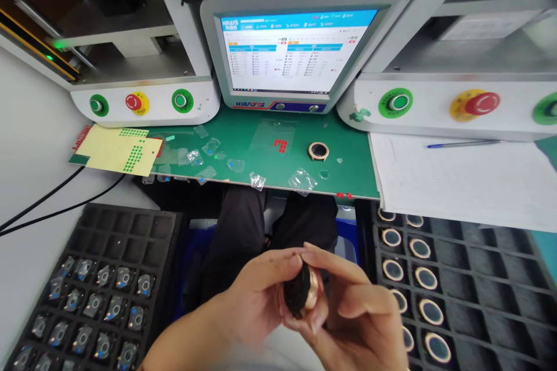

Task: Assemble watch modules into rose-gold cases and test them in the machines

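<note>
Both hands point(256, 290) point(363, 310) curl nearly closed around a round black-and-gold part point(298, 291).

A factory workstation point(235, 127): machine push-buttons point(399, 102) (green and red), a monitor point(296, 52), gridded parts trays point(483, 278).

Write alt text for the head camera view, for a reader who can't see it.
The left hand and right hand together hold a round black and gold part in front of a green table scattered with plastic scraps. A lit screen stands at the back; dark trays holding small parts lie on either side.
</note>
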A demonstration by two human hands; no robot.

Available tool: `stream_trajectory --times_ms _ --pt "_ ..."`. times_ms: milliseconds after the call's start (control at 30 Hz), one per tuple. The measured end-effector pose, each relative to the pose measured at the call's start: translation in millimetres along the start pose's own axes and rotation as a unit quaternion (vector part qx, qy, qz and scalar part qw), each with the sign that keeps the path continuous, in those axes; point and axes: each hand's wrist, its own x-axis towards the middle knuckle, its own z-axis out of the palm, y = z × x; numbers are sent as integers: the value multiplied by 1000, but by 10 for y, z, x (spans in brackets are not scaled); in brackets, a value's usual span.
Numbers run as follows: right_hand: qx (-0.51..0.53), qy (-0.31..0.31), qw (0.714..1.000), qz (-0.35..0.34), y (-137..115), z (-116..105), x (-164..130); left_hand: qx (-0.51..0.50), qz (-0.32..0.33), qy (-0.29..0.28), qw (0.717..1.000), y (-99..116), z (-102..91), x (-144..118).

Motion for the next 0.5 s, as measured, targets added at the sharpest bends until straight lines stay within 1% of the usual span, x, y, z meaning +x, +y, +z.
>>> stream_trajectory --times_ms 67,133,200,233,267,300,333,367,400,433,467,500 --pt "-25 -26 999 -19 48 4 -1 17 4 15 1000 35 -40 -9" --pt "-67 -53 996 -38 121 -2 22 48 10 40 998 121 -85 -22" --pt "-141 -51 987 -62 226 -51 90 108 33 78 991 265 -139 -21" --pt "-189 -41 978 -74 292 -99 146 154 56 103 981 357 -172 -10" --pt "-244 -27 965 -90 367 -164 220 217 88 131 963 458 -212 11" --pt "-298 -14 948 -109 451 -243 311 297 129 162 932 565 -258 43" --pt "-345 -7 930 -126 543 -332 418 397 182 192 879 674 -312 87" --pt "-384 -4 912 -142 641 -425 538 501 238 216 804 782 -371 140" --pt "-412 -5 898 -153 742 -515 667 592 289 229 717 887 -434 201" --pt "-431 -6 889 -156 843 -593 800 660 330 233 633 984 -498 268" --pt "-448 -9 881 -150 938 -656 932 705 359 232 566 1073 -561 337" --pt "-463 -11 876 -137 1025 -699 1056 733 377 228 519 1152 -619 406"
